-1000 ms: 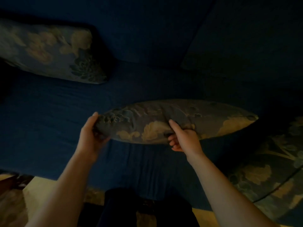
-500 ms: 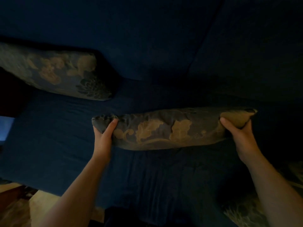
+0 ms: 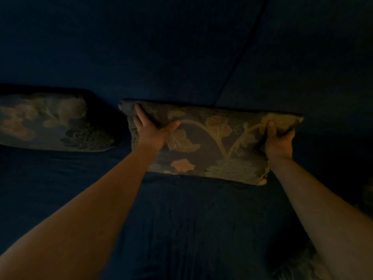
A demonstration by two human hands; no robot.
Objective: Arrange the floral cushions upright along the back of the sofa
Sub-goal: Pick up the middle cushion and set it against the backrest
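Observation:
A dark floral cushion (image 3: pixel 214 146) with gold leaf patterns stands upright against the blue sofa back (image 3: pixel 161 47). My left hand (image 3: pixel 151 128) lies on its upper left corner, fingers spread over the fabric and thumb out to the right. My right hand (image 3: pixel 278 138) grips the cushion's upper right corner, thumb in front. A second floral cushion (image 3: pixel 54 122) leans against the sofa back to the left, apart from the first by a narrow gap.
The blue sofa seat (image 3: pixel 191 219) stretches in front of both cushions. Part of another floral cushion (image 3: pixel 298 267) shows at the bottom right edge. A seam between two back sections (image 3: pixel 242 55) runs diagonally above the held cushion. The scene is dim.
The cushion went from lying low over the seat to standing against the sofa back. Both hands moved forward with it, and my left hand shifted onto its front face.

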